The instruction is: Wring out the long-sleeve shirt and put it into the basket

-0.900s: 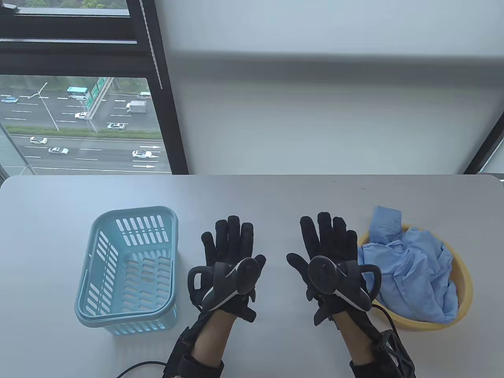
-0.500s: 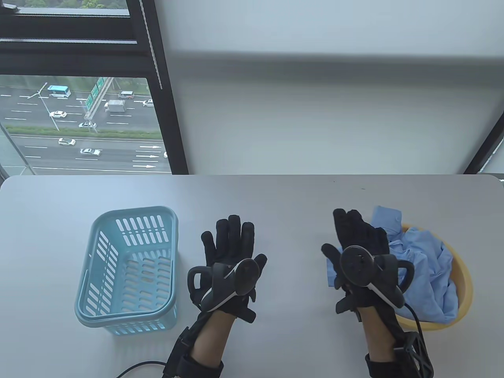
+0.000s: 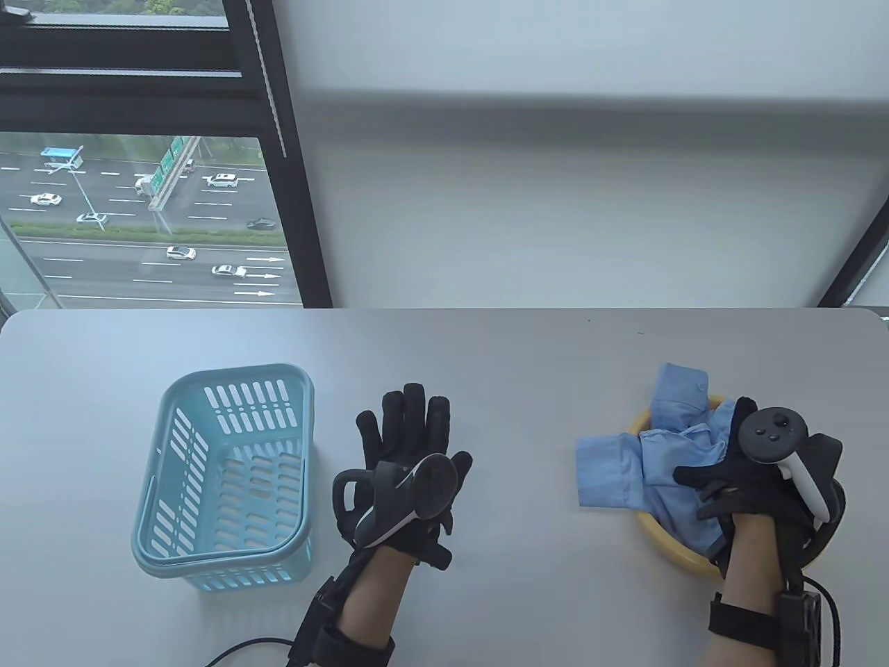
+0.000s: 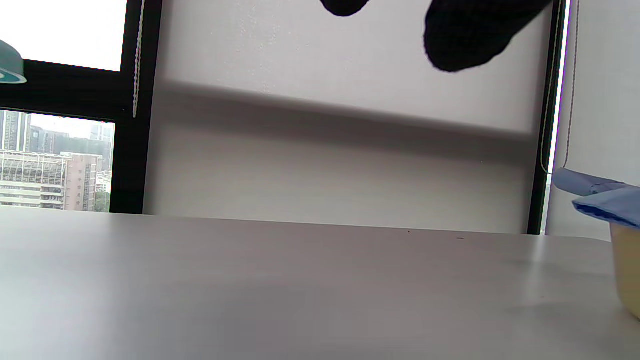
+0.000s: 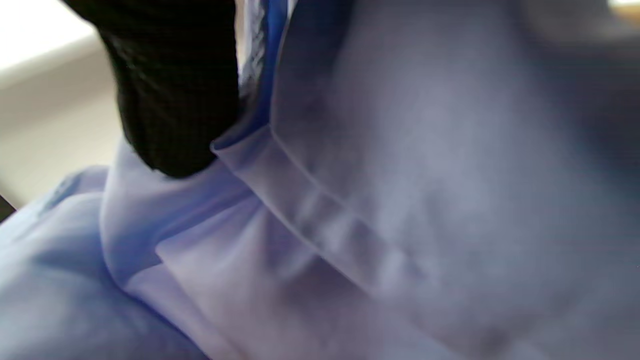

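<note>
The light blue long-sleeve shirt [image 3: 667, 458] lies crumpled in a yellow basin [image 3: 677, 552] at the right, with one part spilling left onto the table. My right hand [image 3: 729, 472] rests on top of the shirt inside the basin, thumb spread to the left and one finger straight. The tracker hides its other fingers. The right wrist view is filled with shirt cloth [image 5: 400, 200], and one gloved finger [image 5: 175, 100] presses into a fold. My left hand [image 3: 410, 445] lies flat on the table mid-front, fingers straight, holding nothing. The light blue slotted basket [image 3: 236, 371] stands at the left with nothing in it.
The grey table [image 3: 486, 361] ends at a wall and a window behind. A black cable [image 3: 243, 646] trails from my left wrist at the front edge. The left wrist view shows the basin's side [image 4: 627, 270] and the shirt's edge [image 4: 605, 197] at far right.
My right hand moved from the table's middle rightward and down onto the shirt in the basin. A part of the shirt now lies out on the table. The left hand stayed put.
</note>
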{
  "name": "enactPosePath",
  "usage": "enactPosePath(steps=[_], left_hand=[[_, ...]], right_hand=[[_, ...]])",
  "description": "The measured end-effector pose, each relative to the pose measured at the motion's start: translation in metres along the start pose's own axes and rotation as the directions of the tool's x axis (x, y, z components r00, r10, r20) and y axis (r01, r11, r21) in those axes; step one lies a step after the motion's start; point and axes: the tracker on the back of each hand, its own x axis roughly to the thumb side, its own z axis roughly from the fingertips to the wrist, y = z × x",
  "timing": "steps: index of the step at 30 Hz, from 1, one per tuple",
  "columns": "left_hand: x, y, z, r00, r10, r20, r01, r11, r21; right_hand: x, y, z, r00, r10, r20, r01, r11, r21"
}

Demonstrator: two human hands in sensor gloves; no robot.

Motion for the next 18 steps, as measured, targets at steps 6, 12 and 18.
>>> enactPosePath(steps=[6, 12, 18], left_hand=[[-0.001, -0.002, -0.001, 1.000, 0.004, -0.003, -0.004, 1.000, -0.020], [-0.004, -0.001, -0.001, 1.000, 0.016, -0.009, -0.016, 1.000, -0.016], [-0.005, -0.001, -0.001, 1.000, 0.028, -0.010, -0.028, 1.000, -0.014]], right_hand=[[-0.010, 0.003, -0.010, 0.999, -0.004, -0.047, 0.002, 1.000, -0.023], [-0.010, -0.004, -0.005, 0.998, -0.063, 0.006, 0.064, 0.990, -0.129], [0.002, -0.034, 0.028, 0.950, -0.216, 0.225, 0.281, 0.906, -0.317]])
